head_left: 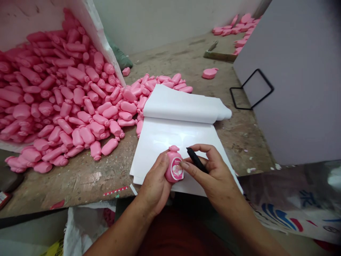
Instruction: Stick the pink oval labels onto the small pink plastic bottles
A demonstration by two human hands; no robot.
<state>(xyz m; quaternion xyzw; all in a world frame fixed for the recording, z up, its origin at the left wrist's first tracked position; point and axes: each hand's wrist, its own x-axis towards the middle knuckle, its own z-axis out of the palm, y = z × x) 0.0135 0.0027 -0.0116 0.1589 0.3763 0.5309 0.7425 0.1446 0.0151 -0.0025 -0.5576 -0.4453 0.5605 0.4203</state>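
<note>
My left hand [157, 181] is wrapped round a small pink bottle [172, 179], held upright over white sheets [176, 133]. On the bottle's front is an oval pink-and-white label [177, 168], its lower right edge seeming to stand off the surface. The thumb of my right hand [210, 170] touches the label's right side. Between its fingers, that same hand grips a black pen-like tool [196, 160], pointed end up and to the left; its exact kind is unclear. Beyond the bottle, the upper sheets are folded back in a roll.
A big heap of pink bottles [77, 117] spills from a white foam box [97, 32] onto the worn table [170, 57]. One bottle [210, 73] lies apart. At right stand a grey panel [298, 81] and a black wire stand [252, 89]. More pink bottles [246, 25] lie far back.
</note>
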